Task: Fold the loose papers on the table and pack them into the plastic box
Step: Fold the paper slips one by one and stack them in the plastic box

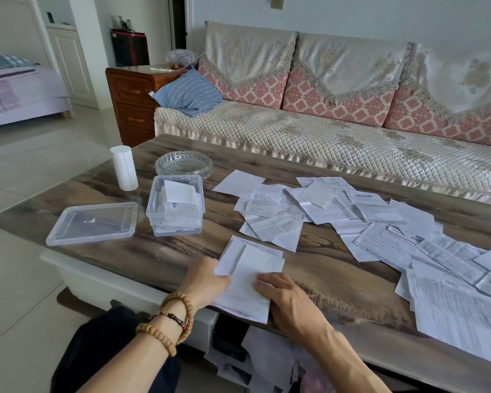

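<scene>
Folding's underway at the near edge of the table [338,268], just this side of the plastic box [176,205]. Left hand [207,282] pinches the left edge of a half-folded paper [250,276], thumb over, fingers tucked under it. Right hand [284,296] lies flat on the sheet's lower right, fingers fairly straight, pressing it down, not gripping.

Box sits open and upright, w/ a few folded sheets already inside; one stands above the rim. Its lid [92,222] lies flat just left of the box. A roll of tissue [124,167] and a glass ashtray [183,164] stand behind the box. Right of the box, a big spread of loose papers [380,222] runs out toward the table's far right, so, at a guess, lots left to do.

Risks from here: the sheet hangs a bit over the table edge, so if the pressing hand lifts too soon it could slide off, prob. toward the floor. Uneven layers may crease crooked. An overfilled box may not take the lid.
</scene>
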`<action>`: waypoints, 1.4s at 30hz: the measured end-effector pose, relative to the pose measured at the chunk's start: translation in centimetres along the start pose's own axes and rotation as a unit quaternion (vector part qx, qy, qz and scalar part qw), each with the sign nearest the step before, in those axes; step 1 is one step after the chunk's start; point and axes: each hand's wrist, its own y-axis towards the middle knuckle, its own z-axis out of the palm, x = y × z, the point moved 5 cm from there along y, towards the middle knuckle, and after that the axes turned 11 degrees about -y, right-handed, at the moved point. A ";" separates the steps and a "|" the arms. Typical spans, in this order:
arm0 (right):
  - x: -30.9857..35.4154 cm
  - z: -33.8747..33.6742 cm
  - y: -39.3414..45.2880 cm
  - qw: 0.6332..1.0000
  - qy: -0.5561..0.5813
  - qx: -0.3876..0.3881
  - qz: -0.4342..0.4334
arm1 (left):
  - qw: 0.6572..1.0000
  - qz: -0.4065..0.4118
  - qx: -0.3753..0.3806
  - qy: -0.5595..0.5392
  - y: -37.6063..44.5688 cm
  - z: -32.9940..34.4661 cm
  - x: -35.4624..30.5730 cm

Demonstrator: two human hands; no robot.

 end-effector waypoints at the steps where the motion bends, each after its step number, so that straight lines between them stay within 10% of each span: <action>1: 0.0 0.0 0.0 1.000 0.003 0.005 -0.002 | 1.000 0.004 0.002 -0.008 0.0 0.2 0.2; 7: -0.3 -0.4 0.0 1.000 0.011 0.013 -0.014 | 0.998 0.005 0.058 -0.035 -0.3 -0.5 1.3; 11: -0.9 -0.6 -0.1 1.000 0.009 0.005 -0.014 | 0.987 0.093 -0.013 0.132 -0.3 -3.1 0.7; 17: -1.2 -0.9 -0.1 0.999 0.047 0.011 0.009 | 0.944 0.166 0.184 0.219 -1.6 -1.9 1.0; 23: -1.4 -0.9 -0.8 0.997 0.074 0.022 -0.020 | 0.880 0.281 0.200 0.326 -1.8 0.8 1.1; 32: -3.2 -1.4 1.0 0.940 0.152 0.012 0.306 | 0.972 0.140 0.126 0.144 0.1 0.8 -1.1; 42: -4.2 -0.3 4.8 0.919 0.045 0.099 0.379 | 0.962 0.079 -0.054 0.254 2.7 0.8 -1.5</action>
